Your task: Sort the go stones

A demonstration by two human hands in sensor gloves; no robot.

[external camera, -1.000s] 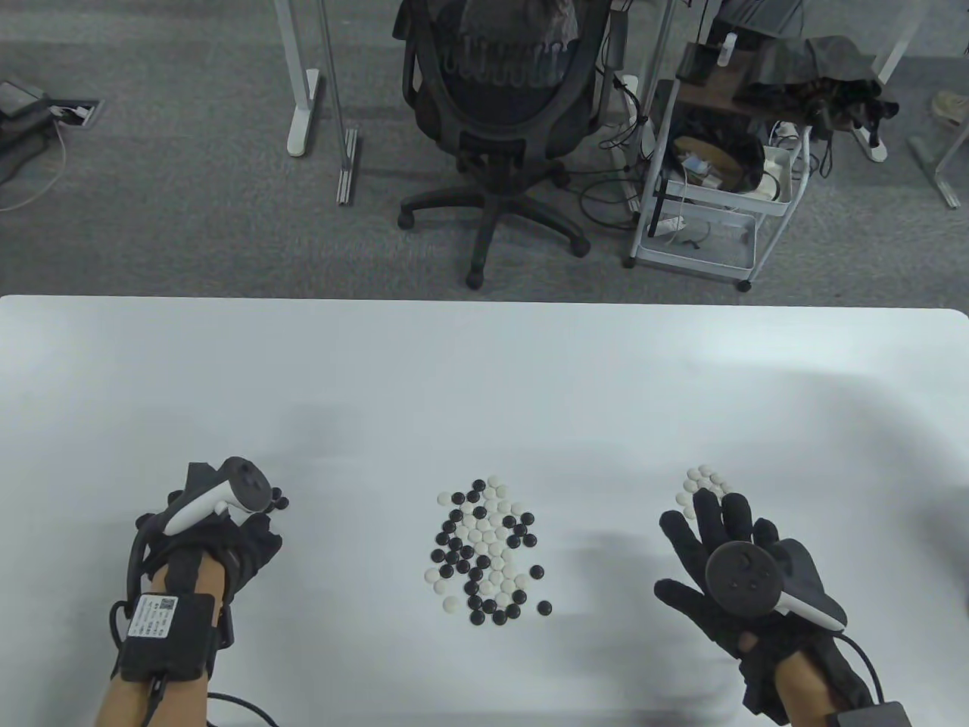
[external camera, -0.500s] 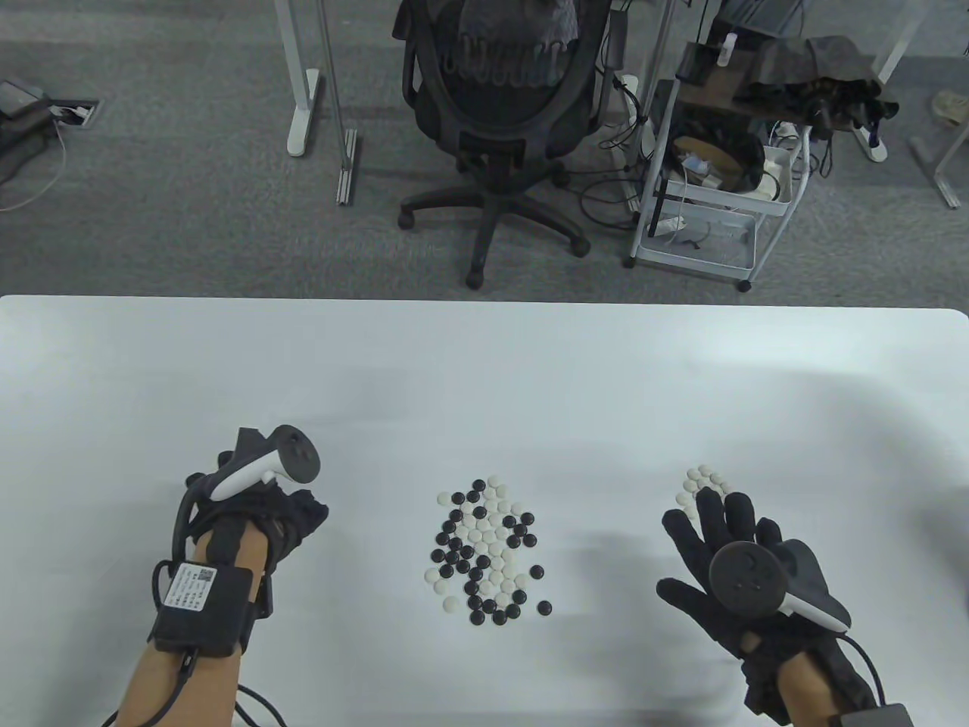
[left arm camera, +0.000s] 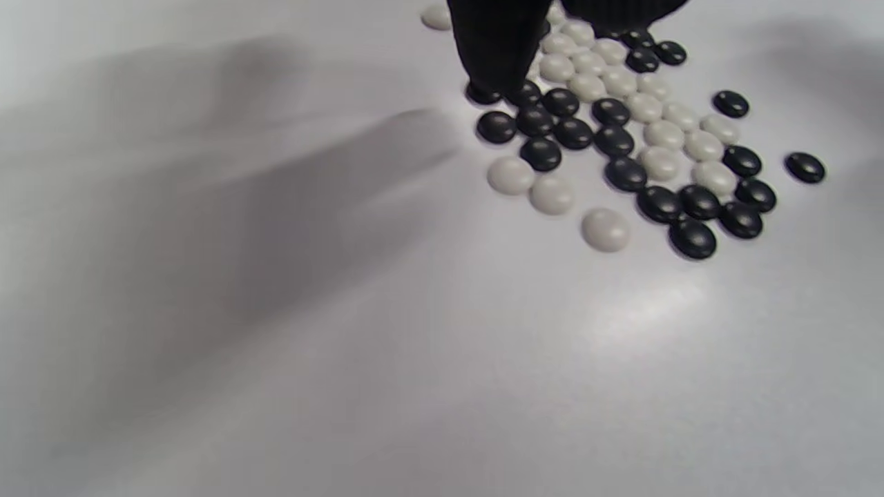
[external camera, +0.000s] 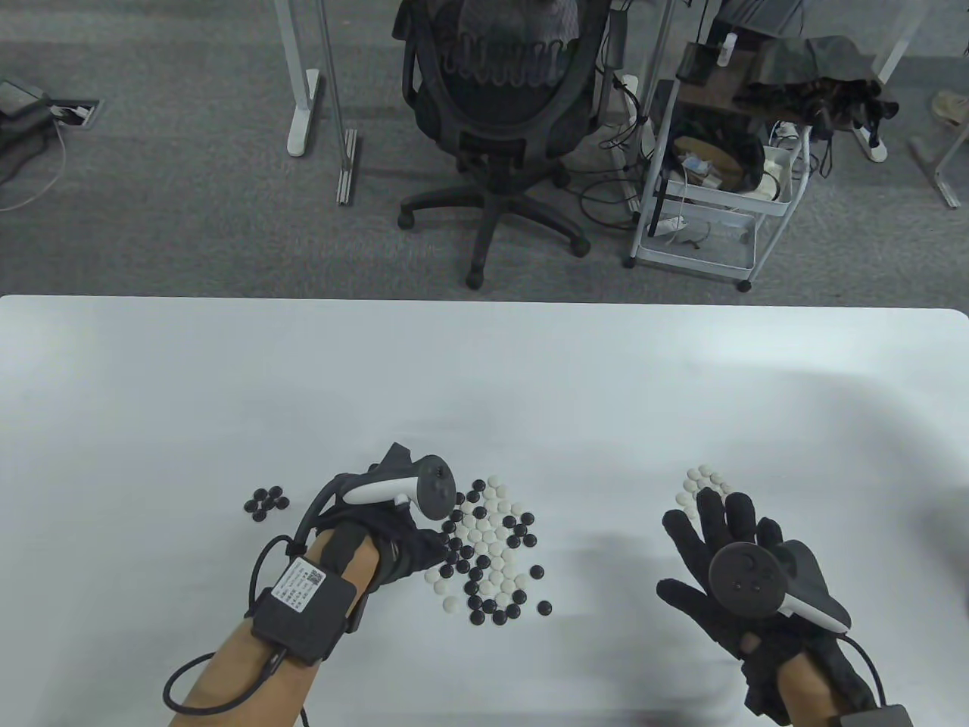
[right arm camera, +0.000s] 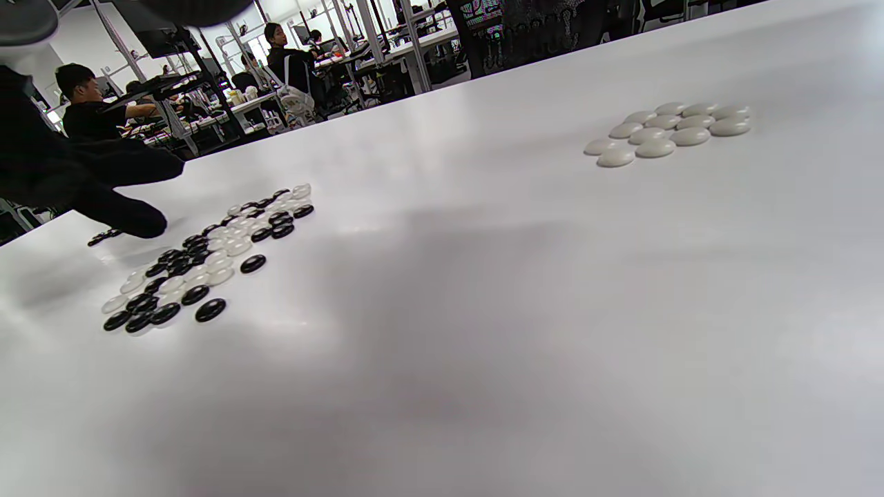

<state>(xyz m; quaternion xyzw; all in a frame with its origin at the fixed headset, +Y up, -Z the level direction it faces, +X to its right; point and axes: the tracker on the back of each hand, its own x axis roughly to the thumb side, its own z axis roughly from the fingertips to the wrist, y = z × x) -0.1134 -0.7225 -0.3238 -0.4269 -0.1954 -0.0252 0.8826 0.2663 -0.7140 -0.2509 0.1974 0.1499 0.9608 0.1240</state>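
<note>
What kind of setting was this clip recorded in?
Probably an open-plan office or lab: a white table on grey carpet, an office chair and a wheeled cart behind it, and rows of desks with seated people in the right wrist view.

Bare tabletop fills the upper half; lower centre is blocked by the mixed stones, flanked by open lanes.

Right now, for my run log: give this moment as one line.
left hand: fingertips at mixed pile | right hand: open, idle near white group | black group: set apart, left
</note>
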